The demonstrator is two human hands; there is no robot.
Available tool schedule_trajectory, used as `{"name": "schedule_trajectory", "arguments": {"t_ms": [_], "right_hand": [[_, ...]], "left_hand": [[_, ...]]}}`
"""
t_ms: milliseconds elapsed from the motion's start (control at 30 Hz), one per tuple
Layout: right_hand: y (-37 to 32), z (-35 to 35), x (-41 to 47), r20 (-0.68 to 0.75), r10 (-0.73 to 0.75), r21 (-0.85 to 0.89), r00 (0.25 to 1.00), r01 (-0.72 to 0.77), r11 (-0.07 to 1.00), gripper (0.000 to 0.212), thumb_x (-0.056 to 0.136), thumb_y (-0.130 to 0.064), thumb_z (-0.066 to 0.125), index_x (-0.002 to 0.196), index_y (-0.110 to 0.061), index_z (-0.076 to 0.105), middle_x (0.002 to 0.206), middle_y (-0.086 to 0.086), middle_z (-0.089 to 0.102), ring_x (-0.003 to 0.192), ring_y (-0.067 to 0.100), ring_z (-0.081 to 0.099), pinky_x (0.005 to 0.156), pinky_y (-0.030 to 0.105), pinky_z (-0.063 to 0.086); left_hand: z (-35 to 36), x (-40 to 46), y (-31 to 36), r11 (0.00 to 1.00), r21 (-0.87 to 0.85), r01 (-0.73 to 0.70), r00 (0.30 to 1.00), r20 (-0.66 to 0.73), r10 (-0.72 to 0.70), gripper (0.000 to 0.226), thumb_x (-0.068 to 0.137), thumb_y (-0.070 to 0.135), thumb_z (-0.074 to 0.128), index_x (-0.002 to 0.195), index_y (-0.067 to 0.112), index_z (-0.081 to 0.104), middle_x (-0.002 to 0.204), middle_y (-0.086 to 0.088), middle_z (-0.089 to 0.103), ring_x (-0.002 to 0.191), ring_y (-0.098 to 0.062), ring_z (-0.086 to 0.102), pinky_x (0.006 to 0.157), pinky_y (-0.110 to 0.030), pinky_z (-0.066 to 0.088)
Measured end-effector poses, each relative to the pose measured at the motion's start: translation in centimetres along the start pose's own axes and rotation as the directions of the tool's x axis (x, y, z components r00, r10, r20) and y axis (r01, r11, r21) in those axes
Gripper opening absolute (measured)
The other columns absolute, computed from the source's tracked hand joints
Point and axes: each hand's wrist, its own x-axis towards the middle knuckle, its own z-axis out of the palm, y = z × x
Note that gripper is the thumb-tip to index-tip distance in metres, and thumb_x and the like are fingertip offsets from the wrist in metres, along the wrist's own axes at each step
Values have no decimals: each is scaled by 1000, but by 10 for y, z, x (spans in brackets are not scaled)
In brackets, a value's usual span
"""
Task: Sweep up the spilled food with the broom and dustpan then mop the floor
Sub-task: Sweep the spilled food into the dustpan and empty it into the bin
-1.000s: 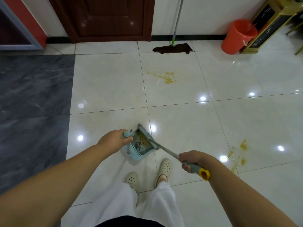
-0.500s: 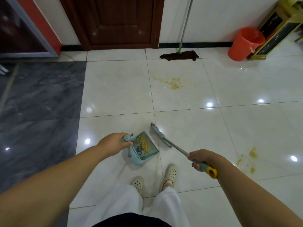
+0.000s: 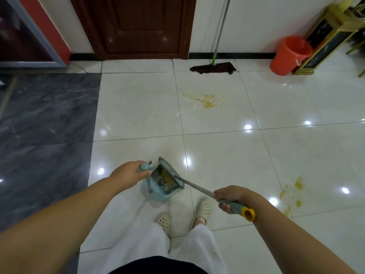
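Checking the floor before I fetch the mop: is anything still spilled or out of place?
Yes. Two yellow food patches remain on the white tiles: one ahead near the mop, at, and one to the right at. The dustpan already holds some yellow scraps.

Looks like an indoor hallway or entry of a home or small eatery: glossy white floor tiles (image 3: 138, 107) meeting dark marble slabs (image 3: 45, 119), brown wooden door (image 3: 138, 26) in a white wall, mop (image 3: 214, 66) leaning there, orange bucket (image 3: 286, 54) beside a gilt-framed chalkboard stand (image 3: 325, 38).
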Motion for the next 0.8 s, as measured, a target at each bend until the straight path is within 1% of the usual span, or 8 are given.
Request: {"name": "schedule_trajectory", "arguments": {"t_ms": [167, 333, 433, 533, 667, 700, 800], "right_hand": [[0, -7, -5, -74, -12, 33, 997, 15, 999, 12, 94, -14, 51, 93, -3, 49, 62, 8, 49, 39, 10, 42, 37, 17, 41], [-13, -12, -1, -173, -45, 82, 984, 60, 995, 13, 96, -12, 52, 92, -1, 48, 64, 13, 49, 28, 12, 44, 33, 15, 40], [-22, -7, 12, -190, -52, 57, 980, 64, 996, 13, 96, -11, 52, 93, 2, 49, 66, 13, 49, 26, 12, 43, 31, 16, 40], [-22, 7, 26, -161, -40, 7, 986, 41, 999, 16, 95, -11, 54, 100, 3, 49, 68, 14, 51, 29, 13, 45, 33, 17, 41], [-11, 30, 29, -89, -58, -83, 994, 50, 995, 17, 94, -12, 55, 102, 2, 51, 71, 13, 54, 44, 14, 47, 38, 21, 44], [-8, 32, 28, -69, -66, -99, 995, 59, 993, 18, 93, -13, 55, 103, 2, 52, 71, 13, 55, 45, 14, 48, 40, 21, 44], [5, 32, 18, -22, -64, -122, 998, 61, 991, 18, 92, -15, 55, 103, -1, 51, 68, 10, 54, 39, 12, 48, 41, 20, 44]], "left_hand": [[-2, -13, -14, 999, -45, 5, 1000, -30, -6, 17, 93, 39, 55, 107, 30, 57, 71, 12, 53, 61, -8, 47, 52, -23, 40], [0, -29, -36, 997, -68, 40, 998, -39, -42, 20, 91, 42, 57, 104, 28, 63, 77, 8, 60, 65, -11, 53, 64, -28, 47], [5, -37, -46, 993, -101, 61, 995, -68, -68, 20, 91, 40, 57, 103, 26, 64, 74, 10, 58, 63, -9, 51, 62, -26, 44], [9, -43, -49, 990, -120, 79, 991, -96, -90, 19, 92, 40, 57, 105, 27, 62, 71, 11, 56, 62, -7, 50, 57, -25, 42], [19, -49, -46, 992, -91, 91, 989, -106, -100, 19, 92, 40, 56, 106, 28, 62, 73, 11, 56, 64, -6, 50, 57, -23, 40], [21, -49, -43, 993, -79, 90, 989, -111, -98, 19, 92, 39, 55, 105, 28, 62, 74, 11, 57, 65, -7, 51, 57, -23, 40], [28, -51, -36, 996, -30, 80, 990, -115, -83, 16, 93, 39, 54, 101, 27, 61, 76, 8, 58, 66, -7, 51, 56, -22, 39]]}}
